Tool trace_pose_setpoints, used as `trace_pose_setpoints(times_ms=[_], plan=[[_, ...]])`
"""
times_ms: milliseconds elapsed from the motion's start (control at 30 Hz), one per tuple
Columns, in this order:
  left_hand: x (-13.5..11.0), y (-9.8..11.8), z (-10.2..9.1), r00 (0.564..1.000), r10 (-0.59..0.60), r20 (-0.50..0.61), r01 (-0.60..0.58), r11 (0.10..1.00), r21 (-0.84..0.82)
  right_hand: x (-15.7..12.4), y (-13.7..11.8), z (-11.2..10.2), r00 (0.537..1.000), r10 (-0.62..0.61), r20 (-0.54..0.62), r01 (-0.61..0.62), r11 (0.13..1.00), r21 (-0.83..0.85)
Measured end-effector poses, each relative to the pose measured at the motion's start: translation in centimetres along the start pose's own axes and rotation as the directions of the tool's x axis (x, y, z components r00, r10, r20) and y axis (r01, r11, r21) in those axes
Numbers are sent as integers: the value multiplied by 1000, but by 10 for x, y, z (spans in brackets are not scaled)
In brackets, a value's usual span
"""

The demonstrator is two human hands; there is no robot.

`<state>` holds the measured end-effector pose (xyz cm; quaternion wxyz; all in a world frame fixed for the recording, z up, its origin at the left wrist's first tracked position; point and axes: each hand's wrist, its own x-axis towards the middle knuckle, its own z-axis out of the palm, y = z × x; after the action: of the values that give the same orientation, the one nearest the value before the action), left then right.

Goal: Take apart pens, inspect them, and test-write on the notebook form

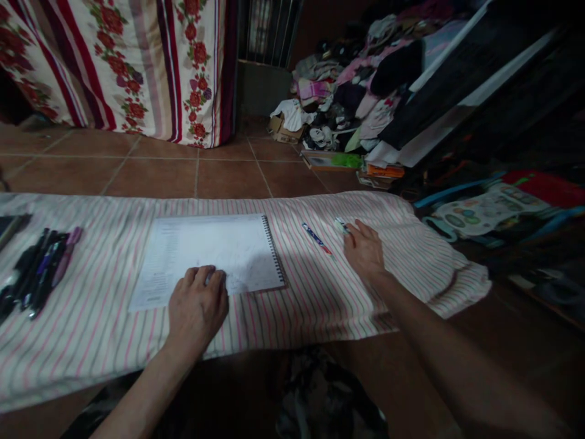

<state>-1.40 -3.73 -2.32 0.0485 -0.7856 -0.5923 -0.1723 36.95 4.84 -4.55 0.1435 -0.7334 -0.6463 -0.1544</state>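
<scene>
A spiral-bound notebook point(214, 238) lies on the striped cloth, with a white page showing and its coil on the right side. My left hand point(198, 305) rests on the notebook's near edge with its fingers curled. A small dark thing shows by its thumb, too unclear to name. To the right of the notebook lies a slim blue, white and red marker or pen point(317, 239). Beyond it, my right hand point(364, 249) is closed on a small whitish, dark-marked item point(340, 225), mostly hidden by the fingers.
Several pens and markers point(43, 268) lie in a bunch at the left, near a dark flat object point(11, 228). The striped cloth point(256, 329) covers the low table. Beyond are a floral curtain point(137, 67), tiled floor and a heap of clothes point(361, 85).
</scene>
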Motion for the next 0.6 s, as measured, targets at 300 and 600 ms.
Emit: trace_pose_setpoints(times_ms=[300, 600], plan=[[10, -13, -3, 993, -112, -32, 108, 989, -103, 9, -89, -26, 987, 70, -142, -7, 916, 402], [7, -111, -29, 838, -491, -237, 515, 856, 49, -40, -218, -65, 981, 49, -188, 139, 502, 854]])
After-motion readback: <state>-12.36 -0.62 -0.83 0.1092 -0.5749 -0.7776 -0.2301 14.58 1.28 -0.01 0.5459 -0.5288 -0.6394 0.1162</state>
